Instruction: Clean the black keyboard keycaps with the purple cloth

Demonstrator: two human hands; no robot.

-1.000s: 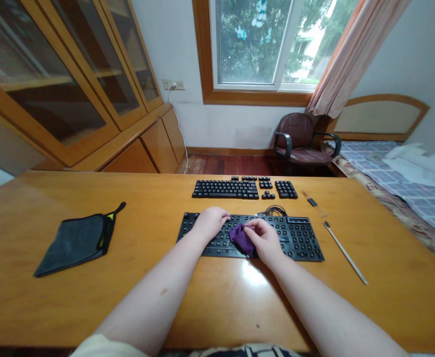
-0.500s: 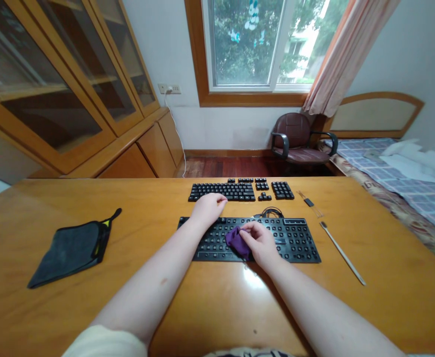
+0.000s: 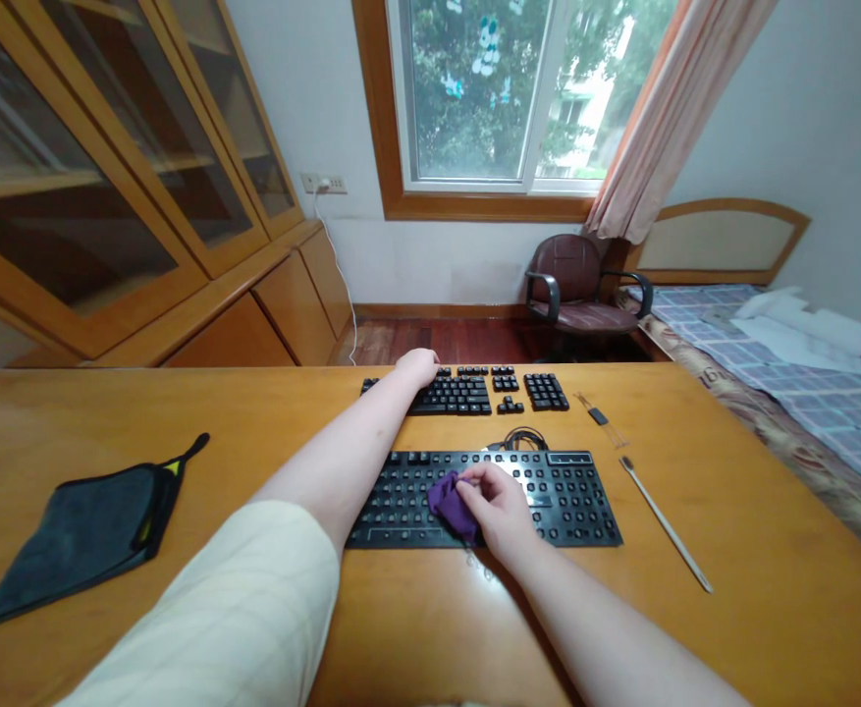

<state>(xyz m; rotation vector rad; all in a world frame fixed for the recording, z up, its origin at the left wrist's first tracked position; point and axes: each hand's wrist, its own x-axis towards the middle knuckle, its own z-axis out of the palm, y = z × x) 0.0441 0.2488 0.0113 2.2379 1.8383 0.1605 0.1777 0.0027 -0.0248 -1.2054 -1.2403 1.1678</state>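
1. Keyboard base (image 3: 581,496), black, bare of most caps: flat on the bench (image 3: 415,628); landmark for all entries below.
2. Purple cloth (image 3: 451,506), bunched: over the middle of the keyboard base, toward its near edge.
3. Right hand (image 3: 500,506): above the keyboard base, fingers pinched together on the purple cloth.
4. Left hand (image 3: 416,366): reached past the far edge of the keyboard base, over the left part of the keycaps; fingers largely hidden, so whether they grip or touch any cannot be told.
5. Keycaps (image 3: 456,396), black, in keyboard order: beyond the keyboard base.
6. Brush (image 3: 667,525): right of the keyboard base. Wire tool (image 3: 599,416): beyond its far right corner.
7. Step in hand, as judged: left hand reaching among the keycaps, right hand keeping the cloth ready. Picking up one cap would call for a fine pinch, leaving its neighbours in line.
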